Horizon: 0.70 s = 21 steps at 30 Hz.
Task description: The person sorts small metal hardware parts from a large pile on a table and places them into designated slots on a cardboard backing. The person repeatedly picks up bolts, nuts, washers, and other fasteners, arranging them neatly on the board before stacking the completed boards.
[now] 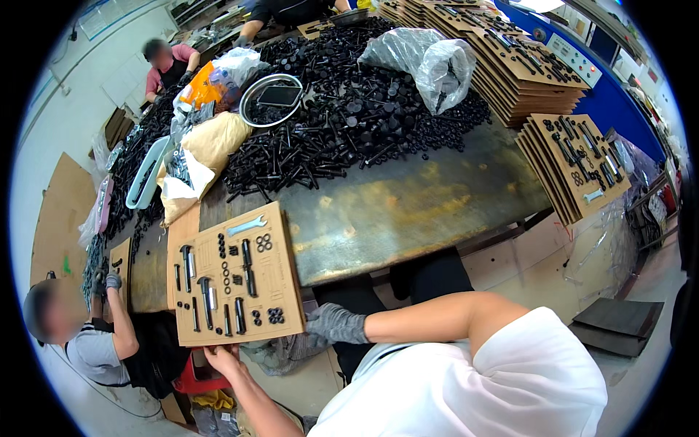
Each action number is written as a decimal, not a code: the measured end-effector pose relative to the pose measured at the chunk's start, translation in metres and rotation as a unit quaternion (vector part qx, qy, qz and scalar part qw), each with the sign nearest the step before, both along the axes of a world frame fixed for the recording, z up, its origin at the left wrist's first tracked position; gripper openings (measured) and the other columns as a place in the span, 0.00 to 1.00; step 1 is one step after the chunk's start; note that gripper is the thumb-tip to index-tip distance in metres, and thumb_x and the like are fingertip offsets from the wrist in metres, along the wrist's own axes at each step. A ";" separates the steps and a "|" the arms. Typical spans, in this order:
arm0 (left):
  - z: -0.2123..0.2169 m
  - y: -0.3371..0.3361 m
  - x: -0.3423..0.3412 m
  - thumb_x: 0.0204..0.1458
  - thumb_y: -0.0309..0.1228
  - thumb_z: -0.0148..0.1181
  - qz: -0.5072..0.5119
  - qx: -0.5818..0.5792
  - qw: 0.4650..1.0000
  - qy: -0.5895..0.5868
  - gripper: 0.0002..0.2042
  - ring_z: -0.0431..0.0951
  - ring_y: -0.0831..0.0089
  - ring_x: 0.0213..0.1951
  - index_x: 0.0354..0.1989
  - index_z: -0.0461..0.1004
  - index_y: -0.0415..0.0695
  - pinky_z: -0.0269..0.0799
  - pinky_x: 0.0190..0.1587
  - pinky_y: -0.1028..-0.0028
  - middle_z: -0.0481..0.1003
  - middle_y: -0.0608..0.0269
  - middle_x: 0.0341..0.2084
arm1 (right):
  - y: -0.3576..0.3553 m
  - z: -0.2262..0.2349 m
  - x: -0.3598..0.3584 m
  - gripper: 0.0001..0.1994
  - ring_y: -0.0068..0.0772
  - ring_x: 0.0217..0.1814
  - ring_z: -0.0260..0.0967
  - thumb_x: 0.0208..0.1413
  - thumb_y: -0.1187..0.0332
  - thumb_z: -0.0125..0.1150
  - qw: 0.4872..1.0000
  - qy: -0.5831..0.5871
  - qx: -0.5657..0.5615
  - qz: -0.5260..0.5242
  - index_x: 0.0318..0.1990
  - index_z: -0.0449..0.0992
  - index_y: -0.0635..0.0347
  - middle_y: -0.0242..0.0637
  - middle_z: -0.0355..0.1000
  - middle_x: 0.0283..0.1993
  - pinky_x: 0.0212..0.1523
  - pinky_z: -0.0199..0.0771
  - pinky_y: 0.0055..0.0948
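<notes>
A brown cardboard panel (273, 269) overhangs the near edge of the table, carrying black bolts (207, 302), nuts, rings and a light blue open-end wrench (246, 225). My left hand (226, 358), bare, grips the panel's near edge from below; part of its fingers is hidden underneath. In a grey knit glove, my right hand (336, 323) holds the panel's right edge near the lower corner, fingertips partly out of sight.
A heap of black bolts and nuts (349, 109) covers the far part of the metal table (408, 211). Stacked loaded panels (528, 98) stand at the right. A round metal bowl (251, 116) holds a dark phone-like device. A co-worker (95, 335) works at left.
</notes>
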State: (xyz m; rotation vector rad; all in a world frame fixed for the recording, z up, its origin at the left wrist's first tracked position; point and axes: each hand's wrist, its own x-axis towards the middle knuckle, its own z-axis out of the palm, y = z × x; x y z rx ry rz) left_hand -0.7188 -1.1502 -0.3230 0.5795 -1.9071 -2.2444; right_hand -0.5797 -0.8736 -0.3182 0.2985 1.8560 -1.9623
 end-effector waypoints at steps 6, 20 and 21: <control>0.009 0.068 0.064 0.63 0.21 0.47 -0.008 -0.017 1.000 -0.004 0.23 0.79 0.55 0.49 0.66 0.54 0.43 0.86 0.39 0.57 0.68 0.48 0.55 | 0.064 0.007 0.063 0.16 0.26 0.25 0.73 0.63 0.57 0.55 0.997 -0.053 -0.032 -0.035 0.40 0.80 0.62 0.38 0.81 0.33 0.22 0.70 0.25; 0.026 0.180 0.173 0.61 0.17 0.47 -0.224 -0.006 0.973 -0.058 0.22 0.78 0.64 0.46 0.57 0.45 0.44 0.84 0.39 0.65 0.65 0.47 0.54 | 0.201 0.037 0.194 0.16 0.21 0.22 0.70 0.60 0.56 0.58 0.980 -0.142 0.068 -0.122 0.35 0.80 0.62 0.37 0.80 0.30 0.22 0.70 0.22; 0.031 0.191 0.179 0.61 0.18 0.47 -0.245 -0.006 0.966 -0.078 0.20 0.79 0.63 0.45 0.55 0.45 0.43 0.84 0.40 0.65 0.66 0.45 0.53 | 0.211 0.038 0.202 0.16 0.21 0.22 0.70 0.60 0.56 0.58 0.978 -0.149 0.064 -0.134 0.36 0.80 0.62 0.37 0.80 0.29 0.22 0.70 0.21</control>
